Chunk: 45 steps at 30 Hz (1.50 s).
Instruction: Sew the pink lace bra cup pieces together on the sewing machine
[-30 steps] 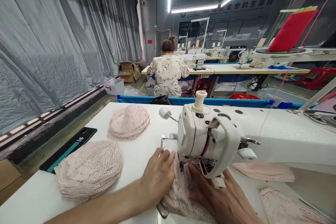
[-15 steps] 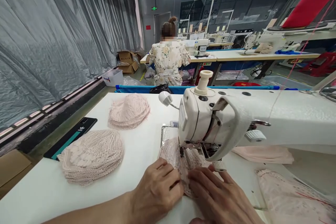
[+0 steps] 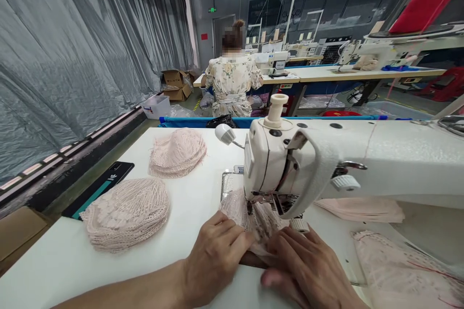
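Note:
A pale pink lace piece [image 3: 234,205] lies gathered under the needle area of a white sewing machine [image 3: 271,169]. My left hand [image 3: 221,251] is closed on its near left edge, fingers curled and thumb pointing right. On the near right edge, my right hand [image 3: 308,263] grips the lace with bent fingers; its thumb is slightly blurred. Between the hands the near edge looks stretched and a little raised, with a dark gap below it. The needle tip itself is hard to make out behind the machine head.
Two stacks of lace cups, one near [image 3: 126,215] and one farther back [image 3: 178,152], stand on the white table left. A black-and-teal box [image 3: 99,190] lies beside them. Right of my hands are pink lace [image 3: 402,270] and folded fabric [image 3: 362,210]. A co-worker [image 3: 232,77] sits ahead.
My hands have moved slightly apart, and the lace's near edge is now pulled taut between them. My right thumb has come up toward the lace. The view has shifted slightly.

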### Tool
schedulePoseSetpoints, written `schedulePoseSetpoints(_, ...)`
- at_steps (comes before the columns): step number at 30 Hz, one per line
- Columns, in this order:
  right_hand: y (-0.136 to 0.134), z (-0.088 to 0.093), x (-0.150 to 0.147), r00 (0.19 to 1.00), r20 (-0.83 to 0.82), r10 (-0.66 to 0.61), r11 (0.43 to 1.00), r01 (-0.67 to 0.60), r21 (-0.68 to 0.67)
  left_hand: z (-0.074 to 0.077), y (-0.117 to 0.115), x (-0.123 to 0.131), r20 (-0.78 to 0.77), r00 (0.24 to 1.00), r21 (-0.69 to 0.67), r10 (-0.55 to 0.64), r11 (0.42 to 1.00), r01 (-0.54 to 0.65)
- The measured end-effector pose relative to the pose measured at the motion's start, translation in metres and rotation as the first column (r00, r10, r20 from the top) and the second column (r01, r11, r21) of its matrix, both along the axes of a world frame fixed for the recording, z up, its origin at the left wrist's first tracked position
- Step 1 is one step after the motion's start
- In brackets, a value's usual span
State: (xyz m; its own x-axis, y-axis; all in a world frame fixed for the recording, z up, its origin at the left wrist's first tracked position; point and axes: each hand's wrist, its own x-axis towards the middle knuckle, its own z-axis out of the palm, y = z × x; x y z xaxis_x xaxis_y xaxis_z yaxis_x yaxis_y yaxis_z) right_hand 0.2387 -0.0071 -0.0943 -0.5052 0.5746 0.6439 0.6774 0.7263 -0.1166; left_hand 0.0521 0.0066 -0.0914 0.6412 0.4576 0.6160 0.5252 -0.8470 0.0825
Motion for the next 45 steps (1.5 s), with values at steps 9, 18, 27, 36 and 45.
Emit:
schedulePoseSetpoints(9,-0.001,-0.001,0.007,1.0,0.021,0.018,1.0,-0.018,0.0,-0.001,-0.004,0.002,-0.094,0.994,0.013,0.055,0.998,-0.054)
schedulePoseSetpoints(18,-0.003,-0.009,0.008,0.997,0.072,0.015,0.999,-0.017,0.027,-0.004,-0.005,0.004,-0.096,0.989,-0.018,0.112,0.993,-0.114)
schedulePoseSetpoints(27,-0.007,-0.013,0.011,0.999,0.013,0.033,0.992,-0.032,-0.125,-0.005,-0.012,0.002,-0.139,0.978,0.016,0.154,0.988,-0.154)
schedulePoseSetpoints(36,-0.001,-0.008,0.006,0.994,-0.069,0.088,0.996,-0.087,0.006,0.001,-0.014,0.003,-0.101,0.992,0.048,0.077,0.996,-0.073)
schedulePoseSetpoints(45,-0.007,-0.008,0.011,0.993,0.02,0.118,0.988,-0.116,-0.102,-0.005,-0.015,0.004,-0.061,0.995,0.126,0.078,0.99,-0.07)
